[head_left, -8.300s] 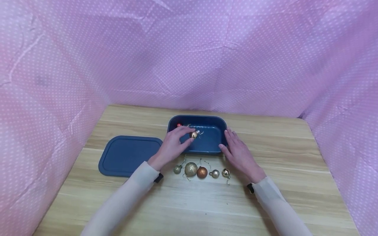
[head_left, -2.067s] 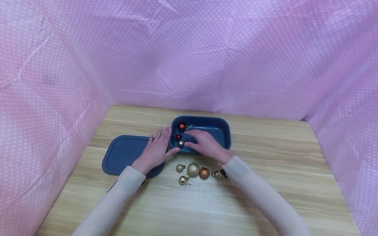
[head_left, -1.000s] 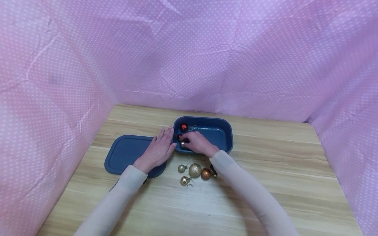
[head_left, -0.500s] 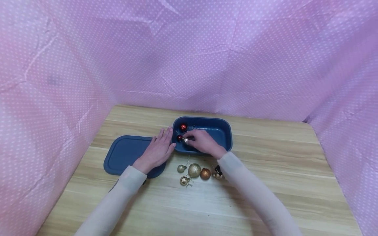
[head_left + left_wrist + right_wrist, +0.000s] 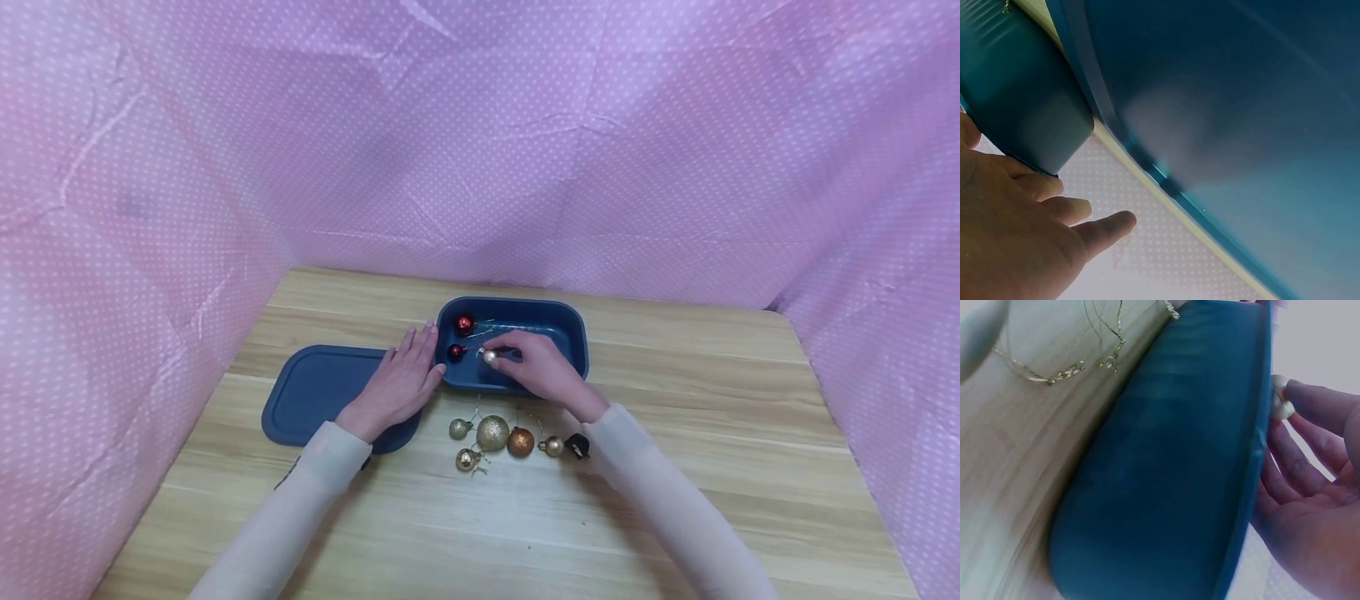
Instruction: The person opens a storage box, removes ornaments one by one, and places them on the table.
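A dark blue box [image 5: 570, 321] stands on the wooden table with two red baubles [image 5: 464, 324] at its left end. My right hand [image 5: 536, 367] reaches over the box and pinches a small pale gold bauble [image 5: 490, 357] above its floor; the right wrist view shows that bauble [image 5: 1280, 406] at my fingertips beyond the box wall [image 5: 1166, 481]. My left hand [image 5: 397, 385] lies flat with straight fingers, partly on the blue lid [image 5: 315, 392] and touching the box's left end [image 5: 1029, 119]. Several gold and copper baubles [image 5: 492, 433] lie in a row in front of the box.
Pink dotted cloth walls [image 5: 480, 150] enclose the table on the left, back and right. Bare wooden tabletop [image 5: 712, 392] stretches to the right of the box and toward the near edge. Gold hanging threads [image 5: 1085, 362] lie loose beside the box.
My right hand has taken the pale gold bauble from the box's left end, next to the lower red bauble, and moved it right. The left hand has stayed put.
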The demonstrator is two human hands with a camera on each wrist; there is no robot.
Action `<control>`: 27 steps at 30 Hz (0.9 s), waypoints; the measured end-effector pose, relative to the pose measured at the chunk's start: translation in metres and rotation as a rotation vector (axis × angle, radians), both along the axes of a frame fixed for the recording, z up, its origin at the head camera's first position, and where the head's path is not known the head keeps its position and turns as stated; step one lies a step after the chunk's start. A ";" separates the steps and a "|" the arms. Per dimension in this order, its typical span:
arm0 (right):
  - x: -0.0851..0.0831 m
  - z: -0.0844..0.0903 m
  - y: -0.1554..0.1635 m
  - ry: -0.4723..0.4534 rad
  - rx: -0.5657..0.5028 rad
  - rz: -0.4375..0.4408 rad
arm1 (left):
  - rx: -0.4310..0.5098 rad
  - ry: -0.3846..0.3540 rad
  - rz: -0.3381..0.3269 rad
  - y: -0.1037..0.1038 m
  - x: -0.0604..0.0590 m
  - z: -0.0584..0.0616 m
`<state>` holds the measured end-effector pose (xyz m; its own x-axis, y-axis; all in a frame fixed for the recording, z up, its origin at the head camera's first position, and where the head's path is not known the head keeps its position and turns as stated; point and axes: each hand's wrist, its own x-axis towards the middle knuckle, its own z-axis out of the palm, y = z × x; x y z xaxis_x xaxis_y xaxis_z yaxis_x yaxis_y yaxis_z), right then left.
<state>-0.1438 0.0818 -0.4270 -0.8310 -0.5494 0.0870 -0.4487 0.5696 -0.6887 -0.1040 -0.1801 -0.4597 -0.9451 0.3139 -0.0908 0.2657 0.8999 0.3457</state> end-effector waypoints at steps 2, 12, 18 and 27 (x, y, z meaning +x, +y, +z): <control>0.003 0.002 0.004 -0.001 -0.013 -0.013 | -0.003 -0.003 -0.001 0.000 0.000 0.000; 0.018 0.009 0.025 0.038 -0.094 -0.037 | 0.002 -0.003 -0.003 0.001 0.000 0.000; 0.027 0.012 0.035 0.042 -0.117 -0.036 | 0.003 -0.002 -0.002 0.000 -0.001 0.000; 0.044 0.009 0.054 0.064 -0.130 -0.065 | 0.002 -0.003 -0.006 0.001 -0.001 0.001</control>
<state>-0.1002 0.1357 -0.4181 -0.8547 -0.4756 0.2078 -0.4595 0.5070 -0.7293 -0.1049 -0.1794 -0.4590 -0.9428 0.3202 -0.0930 0.2704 0.8975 0.3484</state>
